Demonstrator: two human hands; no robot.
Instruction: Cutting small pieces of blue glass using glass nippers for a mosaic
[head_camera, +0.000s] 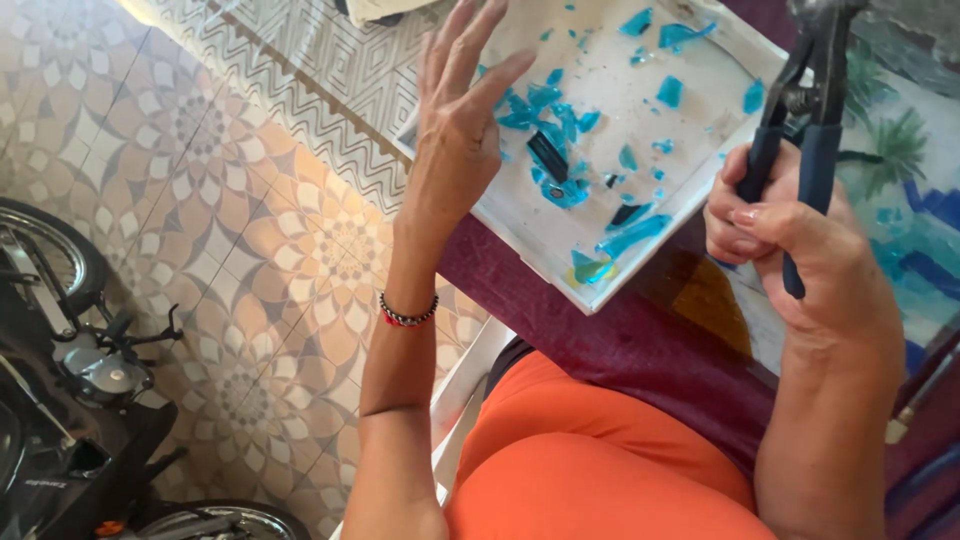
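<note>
My left hand (462, 120) is raised with fingers spread, holding nothing, just over the left edge of a white tray (530, 245). Several blue and teal glass shards (548, 108) lie scattered in the tray, along with a dark one (547, 157). My right hand (790, 235) grips the blue handles of a pair of pliers (812, 95), whose dark metal jaws point up past the tray's right corner. A beaded bracelet (407, 316) sits on my left wrist.
The tray rests on a dark maroon cloth (620, 350) over the table. A blue and green mosaic panel (905, 180) lies to the right. Patterned floor tiles (230, 230) spread to the left, where a motorcycle (70, 380) stands. My orange clothing (600, 460) fills the bottom.
</note>
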